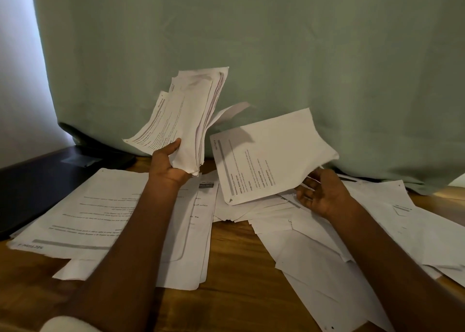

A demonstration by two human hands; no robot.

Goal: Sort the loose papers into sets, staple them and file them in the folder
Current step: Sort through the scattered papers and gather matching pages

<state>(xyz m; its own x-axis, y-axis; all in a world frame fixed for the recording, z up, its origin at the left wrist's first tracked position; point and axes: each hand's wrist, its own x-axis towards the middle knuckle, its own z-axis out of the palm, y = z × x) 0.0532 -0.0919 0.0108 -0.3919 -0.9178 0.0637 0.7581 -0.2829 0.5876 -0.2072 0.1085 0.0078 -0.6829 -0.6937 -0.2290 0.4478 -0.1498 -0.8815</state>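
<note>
Nearest: my forearms over loose papers spread on the table.
Left hand: fingers curled round a raised stack, long axis tilting up and away.
Right hand: fingers pinch one sheet by its right corner.
Relation: sheet lies just right of the stack, heading toward the left, long axis roughly crosswise.
Folder: dark, far left, probably.

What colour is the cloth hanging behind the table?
Pale sage green, plain with no pattern; the curtain fills the upper part of the head view.
</note>
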